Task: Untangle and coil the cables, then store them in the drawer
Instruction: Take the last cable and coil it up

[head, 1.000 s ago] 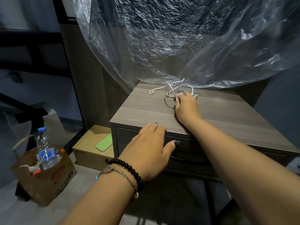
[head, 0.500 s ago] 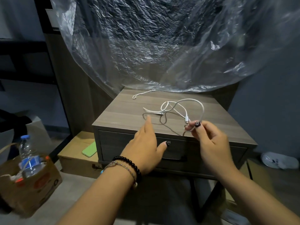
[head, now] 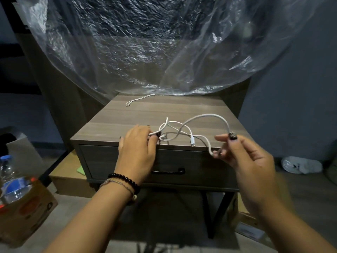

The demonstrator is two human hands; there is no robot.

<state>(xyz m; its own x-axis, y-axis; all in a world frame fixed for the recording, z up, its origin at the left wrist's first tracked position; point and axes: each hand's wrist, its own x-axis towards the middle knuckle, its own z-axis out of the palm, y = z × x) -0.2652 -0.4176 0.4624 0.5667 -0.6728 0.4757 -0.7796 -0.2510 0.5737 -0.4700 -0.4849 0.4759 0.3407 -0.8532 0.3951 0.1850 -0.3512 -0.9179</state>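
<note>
On the nightstand top (head: 116,121), near its front edge, the white charging cable (head: 206,119) lay half lifted. A second earlier your right hand (head: 242,157) had been far back on the tangle; by this moment you had drawn it forward and off the right corner, pinching one cable loop, while your left hand (head: 137,150) had moved up from the drawer front to pinch the strands at the knot. That spread the loops, so untangling had started; coiling had not. The drawer (head: 200,165) stayed closed. A thinner white cord (head: 140,99) lay apart at the back. Your left fingertips were hidden behind the hand, and motion blur smeared your right wrist.
</note>
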